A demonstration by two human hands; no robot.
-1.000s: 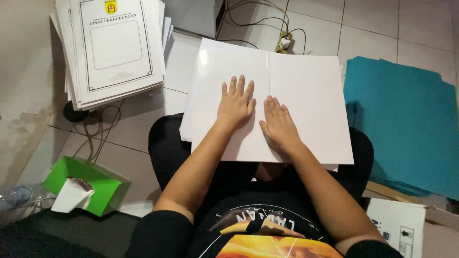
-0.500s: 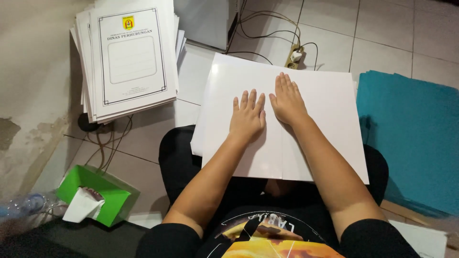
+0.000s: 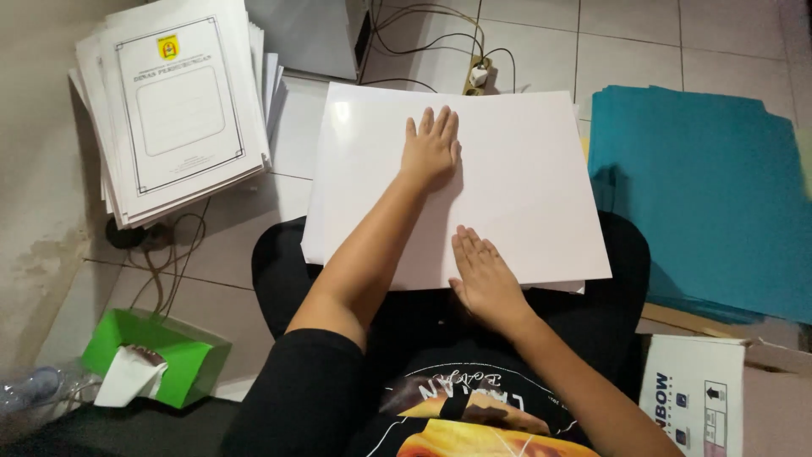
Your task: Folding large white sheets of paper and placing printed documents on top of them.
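A stack of glossy white sheets (image 3: 524, 169) lies across my lap, and I sit on a tiled floor. My left hand (image 3: 431, 148) lies flat on the far middle of the top sheet, fingers together and pointing away from me. My right hand (image 3: 482, 275) lies flat at the sheet's near edge, fingers slightly spread. Neither hand grips anything. The sheets hide most of my legs.
A pile of printed white covers (image 3: 182, 110) sits at the far left. Teal sheets (image 3: 702, 195) are stacked at the right. A green tissue box (image 3: 169, 355) stands at the near left, a power strip with cables (image 3: 478, 76) beyond the sheets, and a cardboard box (image 3: 702, 398) at the near right.
My right hand slid forward, then back to the sheet's near edge. My left hand slid farther away across the sheet. The view shifted slightly.
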